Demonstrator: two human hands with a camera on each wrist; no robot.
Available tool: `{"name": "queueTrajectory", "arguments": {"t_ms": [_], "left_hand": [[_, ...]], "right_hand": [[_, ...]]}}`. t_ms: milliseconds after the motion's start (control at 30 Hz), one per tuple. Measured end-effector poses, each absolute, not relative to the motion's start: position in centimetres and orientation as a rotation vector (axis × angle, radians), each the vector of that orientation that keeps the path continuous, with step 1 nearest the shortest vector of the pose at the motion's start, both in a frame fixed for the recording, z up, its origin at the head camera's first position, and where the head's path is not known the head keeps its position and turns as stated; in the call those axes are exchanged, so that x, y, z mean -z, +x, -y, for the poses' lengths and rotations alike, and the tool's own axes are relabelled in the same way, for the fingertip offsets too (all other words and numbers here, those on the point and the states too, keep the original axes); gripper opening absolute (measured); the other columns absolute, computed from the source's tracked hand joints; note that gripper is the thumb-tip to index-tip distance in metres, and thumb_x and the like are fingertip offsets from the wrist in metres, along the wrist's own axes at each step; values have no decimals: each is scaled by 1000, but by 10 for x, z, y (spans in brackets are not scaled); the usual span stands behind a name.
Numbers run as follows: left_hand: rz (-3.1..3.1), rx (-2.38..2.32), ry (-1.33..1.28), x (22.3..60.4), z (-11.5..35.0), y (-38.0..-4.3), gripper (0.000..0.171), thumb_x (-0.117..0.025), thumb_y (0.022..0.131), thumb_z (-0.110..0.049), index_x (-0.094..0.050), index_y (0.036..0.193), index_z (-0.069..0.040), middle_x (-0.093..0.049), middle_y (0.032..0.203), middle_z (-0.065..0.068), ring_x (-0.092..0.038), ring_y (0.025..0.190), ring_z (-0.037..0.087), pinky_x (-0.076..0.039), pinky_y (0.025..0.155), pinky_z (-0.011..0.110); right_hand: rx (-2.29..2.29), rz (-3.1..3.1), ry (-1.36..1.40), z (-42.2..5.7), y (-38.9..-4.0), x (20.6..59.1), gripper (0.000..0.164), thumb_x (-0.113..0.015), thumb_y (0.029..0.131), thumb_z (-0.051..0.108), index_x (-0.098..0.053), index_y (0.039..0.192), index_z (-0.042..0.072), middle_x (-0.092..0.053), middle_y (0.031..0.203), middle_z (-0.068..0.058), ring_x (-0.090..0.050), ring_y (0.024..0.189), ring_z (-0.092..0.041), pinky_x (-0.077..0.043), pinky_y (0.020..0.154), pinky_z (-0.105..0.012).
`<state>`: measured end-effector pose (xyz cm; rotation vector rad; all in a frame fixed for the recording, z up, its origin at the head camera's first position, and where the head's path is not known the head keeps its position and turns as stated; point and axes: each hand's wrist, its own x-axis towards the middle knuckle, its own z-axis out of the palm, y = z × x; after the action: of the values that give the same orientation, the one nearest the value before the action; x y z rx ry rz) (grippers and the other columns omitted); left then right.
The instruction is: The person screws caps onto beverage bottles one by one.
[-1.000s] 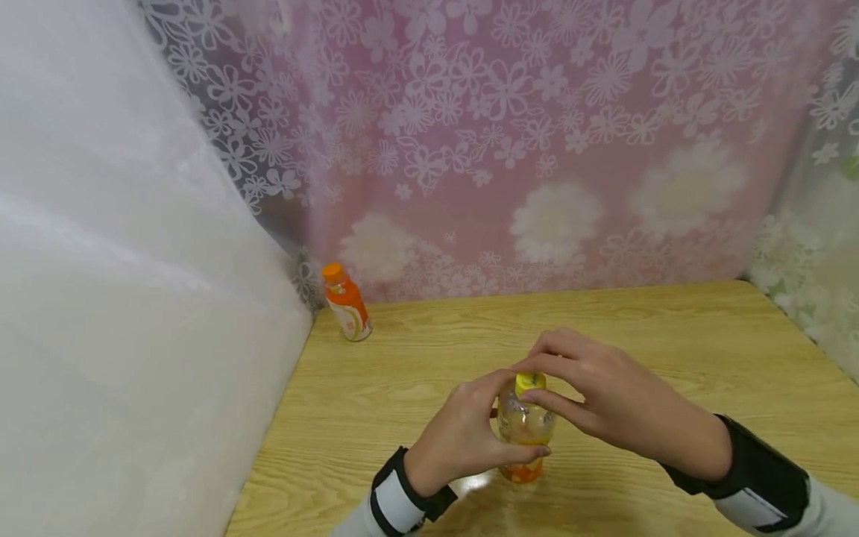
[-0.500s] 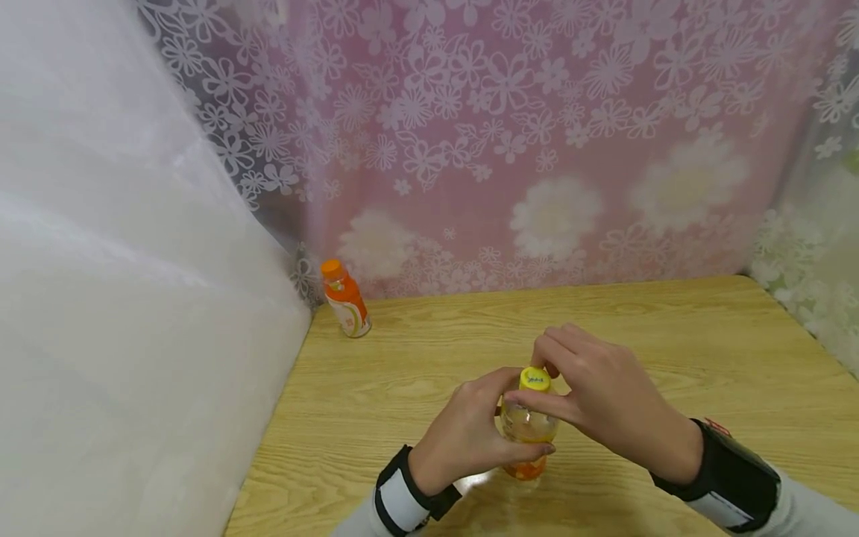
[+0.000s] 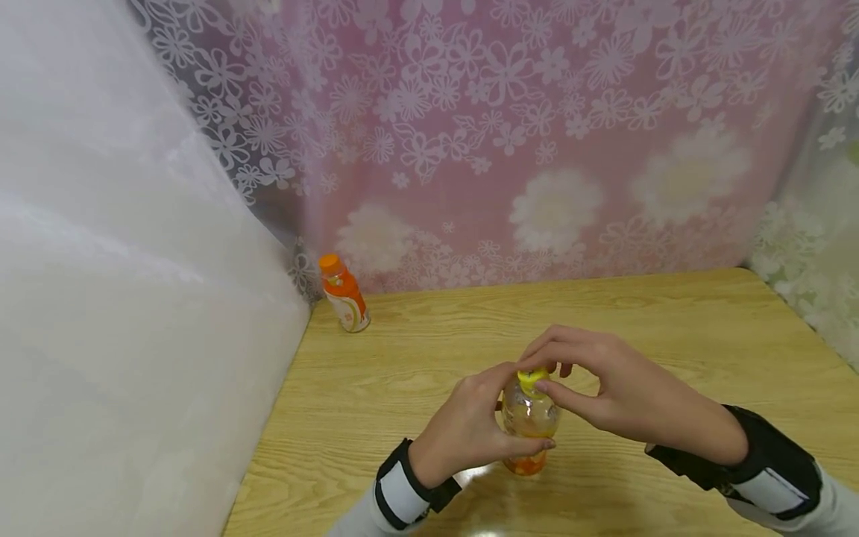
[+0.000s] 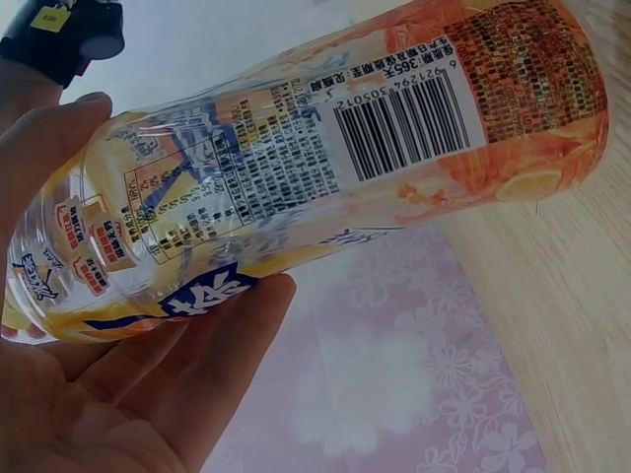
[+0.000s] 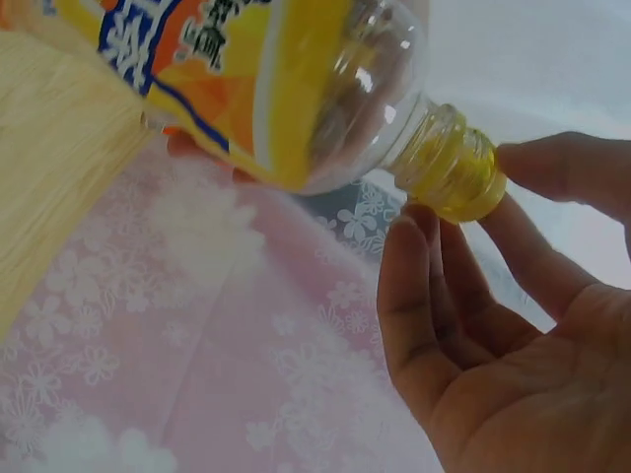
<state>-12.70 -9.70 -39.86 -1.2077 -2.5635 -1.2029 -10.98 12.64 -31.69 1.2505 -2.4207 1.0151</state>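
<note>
A clear plastic drink bottle (image 3: 529, 419) with a yellow and orange printed label stands upright near the front of the table. My left hand (image 3: 470, 425) holds its upper part, thumb on the near side and fingers round the far side. The label's barcode side (image 4: 404, 128) faces the left wrist camera. On top is a yellow cap (image 3: 530, 380), partly covered by fingers in the head view. My right hand (image 3: 597, 373) pinches this cap between thumb and fingers. In the right wrist view, ridged neck threads (image 5: 432, 148) show beside the cap's yellow edge.
An orange bottle (image 3: 345, 297) with an orange cap stands at the table's back left corner. The wood-grain table (image 3: 416, 358) meets a pink flowered curtain (image 3: 470, 186) behind and a white sheet (image 3: 134, 298) on the left.
My right hand lifts its fingers round the cap, turns back and takes a fresh hold of it. The left hand keeps its hold on the bottle. The head view shifts slightly.
</note>
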Motion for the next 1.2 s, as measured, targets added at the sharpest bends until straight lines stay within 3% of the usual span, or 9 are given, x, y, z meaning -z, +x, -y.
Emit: {"name": "queueTrajectory", "arguments": {"t_ms": [267, 433, 567, 633, 733, 833, 933, 1100, 1200], "left_hand": [[2574, 1238, -1197, 399, 96, -129, 78, -88, 78, -42, -48, 144, -26, -65, 124, -10, -62, 103, -4, -51, 72, 9], [2580, 1242, -1180, 397, 96, -128, 78, -88, 78, -43, -50, 143, -24, -65, 122, -11, -62, 100, -5, -50, 71, 9], [2555, 1242, -1201, 397, 94, -127, 73, -88, 78, -42, -53, 138, -22, -66, 119, -11, -61, 96, -6, -50, 72, 9], [2549, 1227, -1208, 397, 93, -127, 71, -88, 78, -42, -54, 137, -21, -66, 118, -11, -61, 95, -7, -50, 73, 8], [2567, 1219, -1206, 398, 93, -127, 70, -87, 79, -44, -54, 136, -21, -66, 119, -10, -61, 98, -6, -50, 75, 8], [2584, 1248, -1206, 397, 95, -127, 75, -87, 79, -44, -50, 142, -25, -65, 124, -10, -62, 104, -4, -51, 75, 9], [2584, 1282, -1208, 397, 97, -127, 83, -87, 79, -43, -43, 148, -30, -63, 130, -10, -62, 109, -1, -52, 76, 11], [2590, 1276, -1211, 396, 98, -127, 84, -87, 79, -43, -42, 149, -33, -63, 129, -12, -62, 108, -2, -52, 75, 12], [2598, 1272, -1215, 396, 97, -127, 80, -87, 79, -44, -45, 146, -32, -64, 126, -12, -62, 106, -3, -52, 74, 12]], "right_hand": [[-964, 2444, 1202, -127, -108, 316, 45, -81, 86, 6, -70, 126, 21, -60, 113, 13, -56, 90, -1, -50, 71, -21], [-913, 2458, 1098, -125, -108, 319, 33, -84, 84, 17, -71, 112, 26, -56, 101, 18, -52, 83, 1, -47, 69, -20], [-863, 2515, 965, -120, -107, 323, 29, -86, 82, 29, -61, 98, 29, -52, 91, 18, -48, 78, -2, -44, 67, -20], [-810, 2568, 912, -118, -106, 325, 34, -85, 82, 40, -59, 100, 28, -52, 93, 16, -47, 80, -3, -45, 67, -22], [-765, 2619, 924, -121, -106, 324, 46, -82, 83, 48, -62, 119, 28, -57, 108, 14, -52, 92, -4, -49, 72, -27], [-778, 2593, 1095, -131, -106, 320, 59, -81, 87, 38, -57, 140, 28, -57, 130, 12, -57, 113, -8, -55, 83, -31], [-785, 2525, 1300, -140, -108, 313, 57, -76, 93, 19, -55, 145, 29, -54, 142, 12, -53, 128, -9, -54, 93, -30], [-776, 2416, 1448, -143, -113, 309, 42, -63, 101, 11, -61, 140, 26, -59, 137, 12, -56, 122, -8, -52, 93, -24], [-754, 2377, 1441, -142, -115, 311, 43, -71, 94, 5, -66, 133, 24, -62, 127, 11, -57, 110, -7, -51, 86, -23]]}}
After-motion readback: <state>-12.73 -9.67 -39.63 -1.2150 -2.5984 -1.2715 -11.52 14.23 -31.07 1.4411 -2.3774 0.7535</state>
